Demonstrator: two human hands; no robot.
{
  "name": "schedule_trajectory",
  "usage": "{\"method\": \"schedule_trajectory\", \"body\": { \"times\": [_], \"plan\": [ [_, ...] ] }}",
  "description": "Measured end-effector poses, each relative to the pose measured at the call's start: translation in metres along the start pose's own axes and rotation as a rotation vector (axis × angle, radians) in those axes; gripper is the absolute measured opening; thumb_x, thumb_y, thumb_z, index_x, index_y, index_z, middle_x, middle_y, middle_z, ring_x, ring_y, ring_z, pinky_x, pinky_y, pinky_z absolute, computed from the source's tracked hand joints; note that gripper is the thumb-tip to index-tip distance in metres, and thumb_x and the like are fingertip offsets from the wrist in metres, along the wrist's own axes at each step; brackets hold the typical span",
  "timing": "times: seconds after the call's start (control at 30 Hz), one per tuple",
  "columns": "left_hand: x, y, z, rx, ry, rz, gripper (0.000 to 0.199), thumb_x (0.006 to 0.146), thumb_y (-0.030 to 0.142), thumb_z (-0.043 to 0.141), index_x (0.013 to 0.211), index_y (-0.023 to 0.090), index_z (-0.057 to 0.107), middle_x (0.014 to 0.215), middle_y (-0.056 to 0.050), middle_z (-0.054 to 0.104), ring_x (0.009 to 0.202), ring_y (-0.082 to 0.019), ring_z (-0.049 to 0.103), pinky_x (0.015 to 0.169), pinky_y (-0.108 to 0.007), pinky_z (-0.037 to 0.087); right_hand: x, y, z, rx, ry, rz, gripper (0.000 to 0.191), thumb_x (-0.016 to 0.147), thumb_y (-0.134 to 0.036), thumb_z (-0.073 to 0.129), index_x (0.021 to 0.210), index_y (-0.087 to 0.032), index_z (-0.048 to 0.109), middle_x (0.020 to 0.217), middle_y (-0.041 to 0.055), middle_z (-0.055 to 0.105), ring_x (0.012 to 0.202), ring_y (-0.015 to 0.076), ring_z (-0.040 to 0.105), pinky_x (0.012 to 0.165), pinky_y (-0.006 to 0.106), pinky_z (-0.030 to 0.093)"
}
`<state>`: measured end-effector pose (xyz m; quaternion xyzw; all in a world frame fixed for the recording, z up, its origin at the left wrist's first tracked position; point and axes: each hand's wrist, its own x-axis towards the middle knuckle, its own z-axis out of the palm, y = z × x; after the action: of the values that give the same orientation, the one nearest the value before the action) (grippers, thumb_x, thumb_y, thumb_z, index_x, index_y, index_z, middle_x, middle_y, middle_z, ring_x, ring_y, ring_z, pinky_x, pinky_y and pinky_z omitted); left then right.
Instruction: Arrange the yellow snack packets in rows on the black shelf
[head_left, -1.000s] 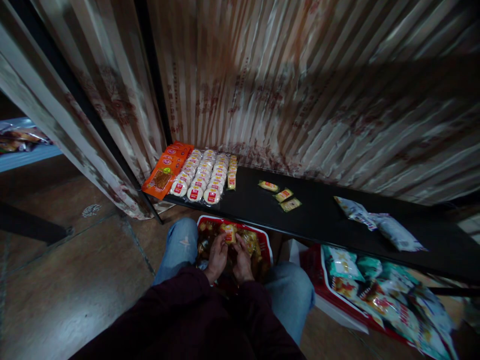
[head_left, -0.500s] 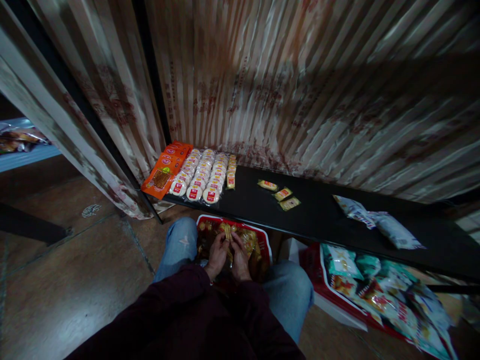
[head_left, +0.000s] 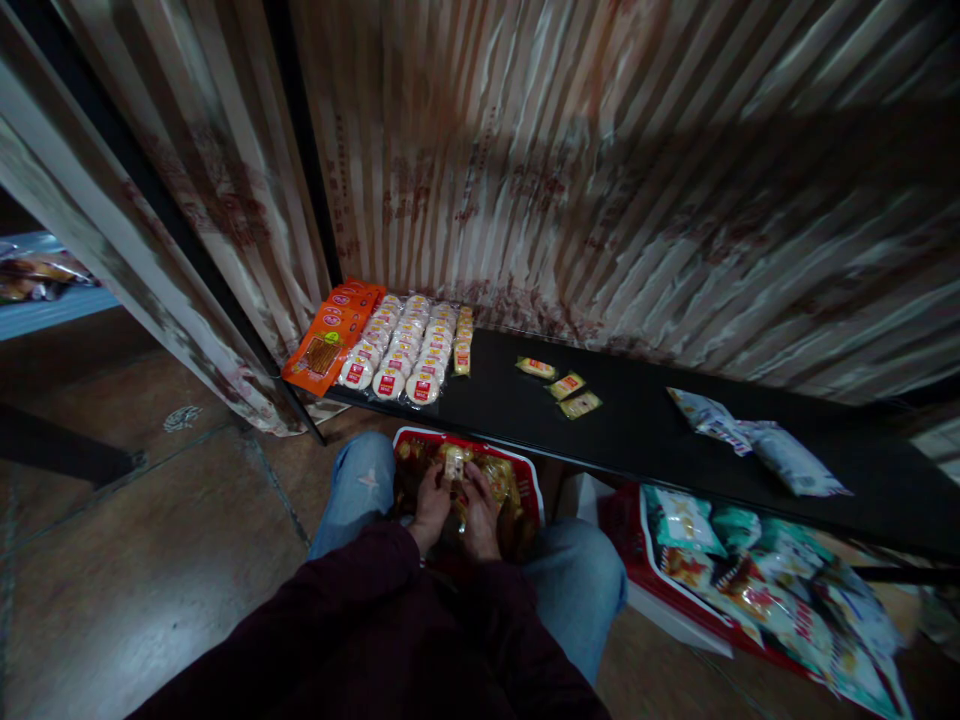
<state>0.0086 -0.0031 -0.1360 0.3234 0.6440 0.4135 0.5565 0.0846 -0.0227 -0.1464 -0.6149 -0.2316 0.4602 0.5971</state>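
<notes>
Between my knees stands a red basket with a white rim (head_left: 537, 490), filled with small wrapped snacks (head_left: 499, 480) in clear and golden film. Over it, my left hand (head_left: 430, 508) and my right hand (head_left: 480, 515) both pinch one small wrapped snack packet (head_left: 454, 461) by its sides. Its pale, printed face is turned up; the print is too small to read. Similar yellow packets lie on the black shelf just ahead: a standing row (head_left: 463, 352) and three loose ones (head_left: 566, 386).
An orange pouch (head_left: 328, 342) and several rows of white round packs (head_left: 405, 348) sit at the shelf's left end. Two white bags (head_left: 795, 460) lie farther right. Under the shelf edge, another red basket (head_left: 651, 555) holds teal and white bags. A pleated curtain (head_left: 525, 180) hangs behind.
The packet in my hands has turned, so a paler printed face now shows. My hands have stayed over the basket, with the fingers shifted slightly.
</notes>
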Motion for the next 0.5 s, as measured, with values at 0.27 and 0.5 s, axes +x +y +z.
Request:
{"method": "schedule_trajectory", "body": {
  "times": [0.27,0.5],
  "plan": [
    [0.003,-0.008,0.0,-0.102,0.003,-0.145,0.023,0.081,0.012,0.053,0.098,0.016,0.068,0.105,-0.007,0.071,0.099,-0.016,0.064,0.096,-0.029,0.045,0.006,0.014,-0.004,-0.212,-0.078,-0.156,0.043,0.072,-0.045,0.056,0.104,-0.02,0.072,0.116,0.0086,0.07,0.112,0.0243,0.06,0.105,0.043,0.04],
    [0.003,-0.015,0.001,-0.094,0.022,-0.058,0.022,0.077,0.01,0.054,0.095,0.016,0.066,0.1,-0.008,0.07,0.096,-0.017,0.065,0.093,-0.031,0.048,0.005,0.013,-0.007,-0.491,-0.069,-0.259,0.048,0.078,-0.049,0.052,0.112,-0.019,0.067,0.117,0.012,0.068,0.111,0.0253,0.06,0.103,0.044,0.04]
  ]
}}
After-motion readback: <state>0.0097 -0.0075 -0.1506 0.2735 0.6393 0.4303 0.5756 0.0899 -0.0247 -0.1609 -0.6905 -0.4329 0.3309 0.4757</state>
